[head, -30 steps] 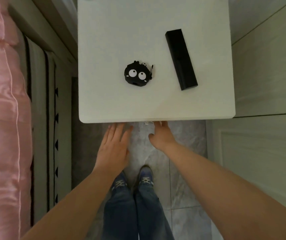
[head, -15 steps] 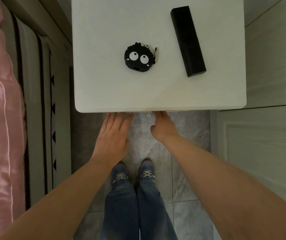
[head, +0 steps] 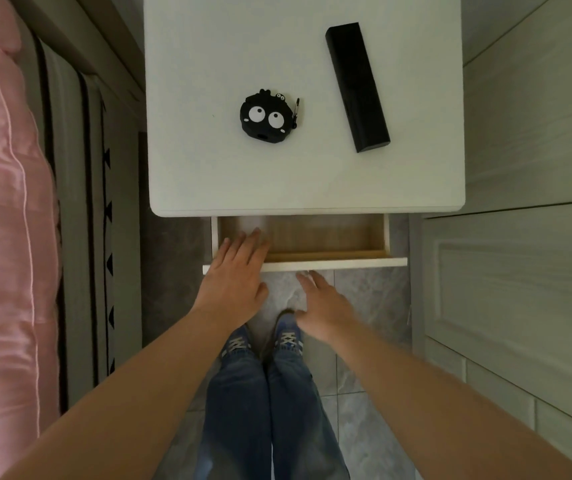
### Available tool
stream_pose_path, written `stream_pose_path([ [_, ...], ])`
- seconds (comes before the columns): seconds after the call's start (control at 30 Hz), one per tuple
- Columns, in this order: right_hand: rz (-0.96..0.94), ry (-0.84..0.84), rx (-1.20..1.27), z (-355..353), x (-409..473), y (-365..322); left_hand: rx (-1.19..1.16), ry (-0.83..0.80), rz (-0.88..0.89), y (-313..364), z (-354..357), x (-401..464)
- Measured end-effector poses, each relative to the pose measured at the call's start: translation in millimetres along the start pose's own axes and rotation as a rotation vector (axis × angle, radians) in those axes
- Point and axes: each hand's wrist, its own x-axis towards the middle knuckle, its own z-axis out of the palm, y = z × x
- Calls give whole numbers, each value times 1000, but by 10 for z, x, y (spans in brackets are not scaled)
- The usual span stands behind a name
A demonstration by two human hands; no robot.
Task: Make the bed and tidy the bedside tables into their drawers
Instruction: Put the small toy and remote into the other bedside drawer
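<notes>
The drawer (head: 312, 242) stands partly open under the white bench (head: 208, 168). The left hand (head: 234, 282) lies flat over its front left corner, fingers (head: 243, 242) spread; the right hand (head: 326, 306), released and seemingly blurred, hovers just before it. On the bench lie a black cartoon case (head: 267, 117) and black remote (head: 357, 86), with pink bedding (head: 0, 237) left.

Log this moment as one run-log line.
drawer part open, visibly empty | left hand on drawer front | right hand free | black case, remote on table

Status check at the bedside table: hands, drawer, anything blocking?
Left hand flat on drawer front, right hand open, clear of it. Drawer partly out, visible part empty. Earbud case and black box on tabletop. Nothing blocking.
</notes>
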Motion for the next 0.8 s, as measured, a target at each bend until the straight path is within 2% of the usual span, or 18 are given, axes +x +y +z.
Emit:
stream_pose_path([
  [0.13, -210, 488, -65, 14, -395, -20, -153, -144, -117, 90, 39, -141],
  [0.2, -213, 623, -105, -81, -402, -32, -176, -145, -142, 126, 54, -207],
  [0.23, -177, 629, -121, -113, -390, -20, -164, -136, -139, 148, 73, -241],
  [0.33, -58, 494, -148, -180, -305, 40, -179, -101, -167, 176, 112, -289],
  [0.47, -76, 411, -250, -237, -299, 57, -227, -142, -207, 177, 149, -344],
  [0.6, 7, 197, -255, -298, -306, -14, -332, -168, -255, 151, 155, -390],
  [0.7, 69, 52, -271, -257, -289, -16, -308, -255, -261, 111, 168, -399],
  [0.8, 87, -20, -293, -167, -304, 2, -285, -373, -233, 99, 228, -400],
])
